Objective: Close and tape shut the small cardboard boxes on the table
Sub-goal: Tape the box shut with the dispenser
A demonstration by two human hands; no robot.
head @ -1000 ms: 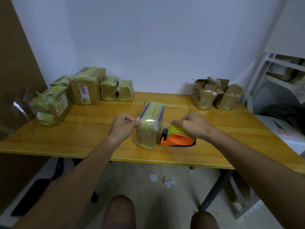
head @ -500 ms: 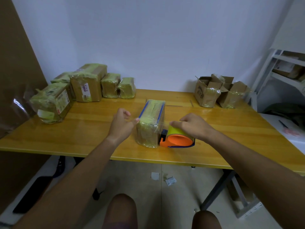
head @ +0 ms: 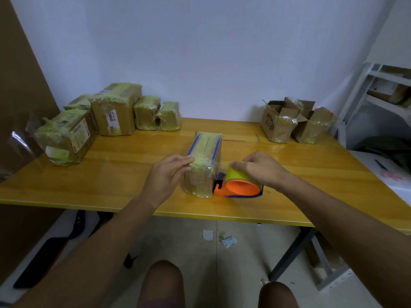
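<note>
Taped cardboard box [head: 203,165] stands mid-frame on the surface [head: 115,174]. Left hand [head: 165,174]: grip released, flat fingers pressing box's near-left top edge. Right hand [head: 259,168] grip grasping orange tape dispenser [head: 239,185], touching box's right side. Open boxes [head: 295,122] upper right.

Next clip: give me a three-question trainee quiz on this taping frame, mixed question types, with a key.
1. True or false: the right hand grips the tape dispenser.
2. Where do the left hand's fingers rest?
A. on the box in the middle
B. on the open boxes at the far right
C. on the table
3. Fill in: the dispenser sits on the box's ____ side.

Key: 1 true; 2 A; 3 right.
</note>
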